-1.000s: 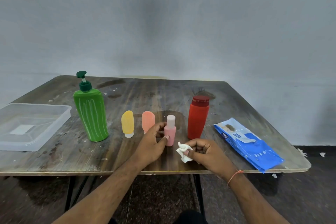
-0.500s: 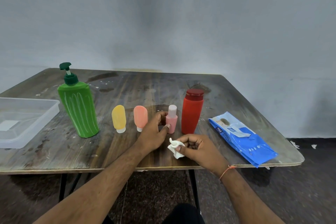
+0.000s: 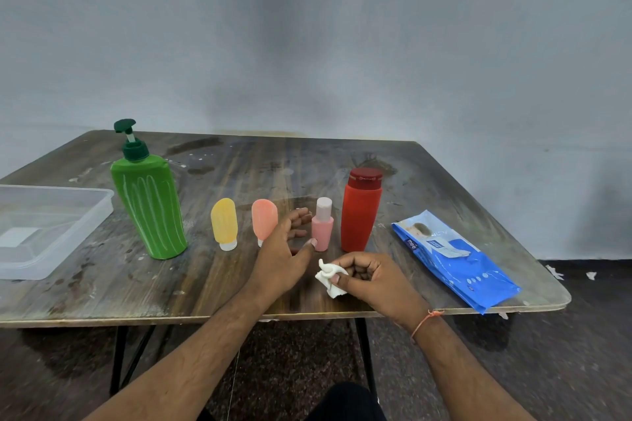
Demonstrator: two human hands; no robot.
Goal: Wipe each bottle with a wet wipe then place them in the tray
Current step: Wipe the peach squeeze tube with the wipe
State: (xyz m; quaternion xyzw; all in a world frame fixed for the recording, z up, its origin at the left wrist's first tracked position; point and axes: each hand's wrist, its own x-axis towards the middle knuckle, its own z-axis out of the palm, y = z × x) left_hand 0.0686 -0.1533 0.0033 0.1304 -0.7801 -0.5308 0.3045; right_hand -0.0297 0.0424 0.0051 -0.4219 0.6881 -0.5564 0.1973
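Five bottles stand in a row on the wooden table (image 3: 239,284): a tall green pump bottle (image 3: 148,205), a small yellow bottle (image 3: 224,224), a small orange bottle (image 3: 264,219), a small pink bottle (image 3: 322,225) and a red bottle (image 3: 360,210). My left hand (image 3: 285,249) lies just left of the pink bottle. Its thumb tip touches the bottle's lower side and its fingers are spread loosely beside it, not around it. In front of the pink bottle, my right hand (image 3: 372,278) pinches a crumpled white wet wipe (image 3: 330,278). The clear plastic tray (image 3: 85,215) sits at the far left, with no bottle in it.
A blue pack of wet wipes (image 3: 455,260) lies flat at the right, near the table's front corner. The table's front edge runs just under my wrists. A grey wall stands behind the table.
My left hand's fingers have come away from the pink bottle and spread; only the thumb still touches it. My right hand keeps hold of the wipe. The bottles stand where they were.
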